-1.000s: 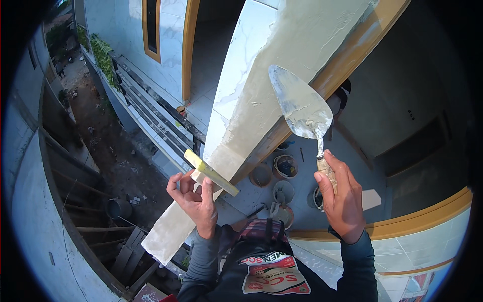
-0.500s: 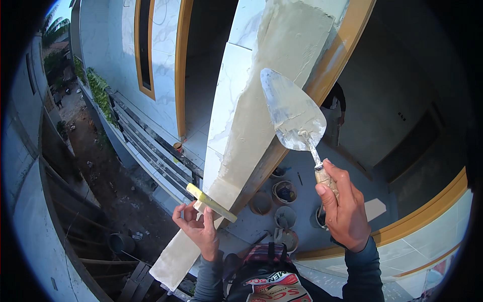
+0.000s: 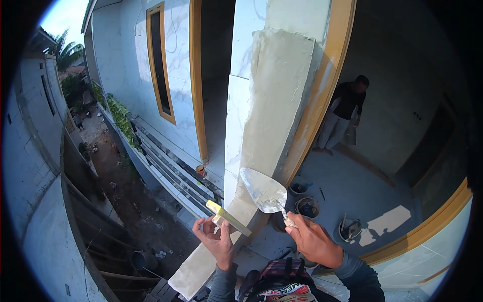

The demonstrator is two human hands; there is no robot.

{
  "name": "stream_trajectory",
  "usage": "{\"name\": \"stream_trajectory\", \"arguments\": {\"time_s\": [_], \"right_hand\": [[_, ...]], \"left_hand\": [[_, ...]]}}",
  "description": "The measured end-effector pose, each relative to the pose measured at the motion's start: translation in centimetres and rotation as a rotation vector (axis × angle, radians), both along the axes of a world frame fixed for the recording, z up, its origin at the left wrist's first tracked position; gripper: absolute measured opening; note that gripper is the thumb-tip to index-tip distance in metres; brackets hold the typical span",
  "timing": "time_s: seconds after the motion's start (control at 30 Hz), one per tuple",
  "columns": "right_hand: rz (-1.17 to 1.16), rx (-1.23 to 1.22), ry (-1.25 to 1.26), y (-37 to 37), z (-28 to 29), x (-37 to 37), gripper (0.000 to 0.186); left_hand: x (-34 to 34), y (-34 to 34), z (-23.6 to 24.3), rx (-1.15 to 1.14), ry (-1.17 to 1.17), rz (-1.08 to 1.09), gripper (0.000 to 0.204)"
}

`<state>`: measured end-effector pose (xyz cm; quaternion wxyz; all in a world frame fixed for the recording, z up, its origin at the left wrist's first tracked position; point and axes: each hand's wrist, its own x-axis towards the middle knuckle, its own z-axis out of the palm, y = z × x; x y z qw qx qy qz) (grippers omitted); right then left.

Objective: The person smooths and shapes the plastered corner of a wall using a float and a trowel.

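Observation:
My right hand (image 3: 318, 242) is closed around the wooden handle of a pointing trowel (image 3: 262, 190). Its mortar-smeared blade lies over the lower end of a wet grey plaster coat (image 3: 276, 95) on the narrow wall; whether it touches cannot be told. In my left hand (image 3: 218, 246) is a plastering float (image 3: 229, 218) with a yellowish edge, gripped by its handle and held over the pale ledge (image 3: 193, 269) at the wall's foot. Part of the float's handle is hidden by my fingers.
An orange-brown door frame (image 3: 327, 90) borders the plaster on the right. Beyond it, a person (image 3: 344, 108) in dark top stands inside, near several buckets (image 3: 349, 229). A drop to a dirt alley (image 3: 126, 186) lies left, past black rails (image 3: 171, 161).
The trowel has come down and left, from over the middle of the plaster to its lower end near the float. My view has shifted, showing more of the person inside.

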<state>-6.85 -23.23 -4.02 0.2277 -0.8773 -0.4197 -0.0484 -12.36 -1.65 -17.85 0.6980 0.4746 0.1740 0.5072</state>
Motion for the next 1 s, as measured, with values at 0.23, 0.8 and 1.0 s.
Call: {"name": "stream_trajectory", "arguments": {"time_s": [0.23, 0.8, 1.0], "right_hand": [[-0.096, 0.221, -0.364, 0.1, 13.6, -0.7, 0.038], [-0.193, -0.092, -0.389, 0.4, 17.3, -0.6, 0.035], [-0.201, 0.164, -0.496, 1.3, 20.7, -0.7, 0.034]], "left_hand": [[0.1, 0.0, 0.7, 0.043, 0.005, -0.019, 0.059], [0.5, 0.1, -0.3, -0.005, -0.015, -0.044, 0.059], [1.0, 0.1, -0.5, 0.002, -0.023, -0.055, 0.060]]}}
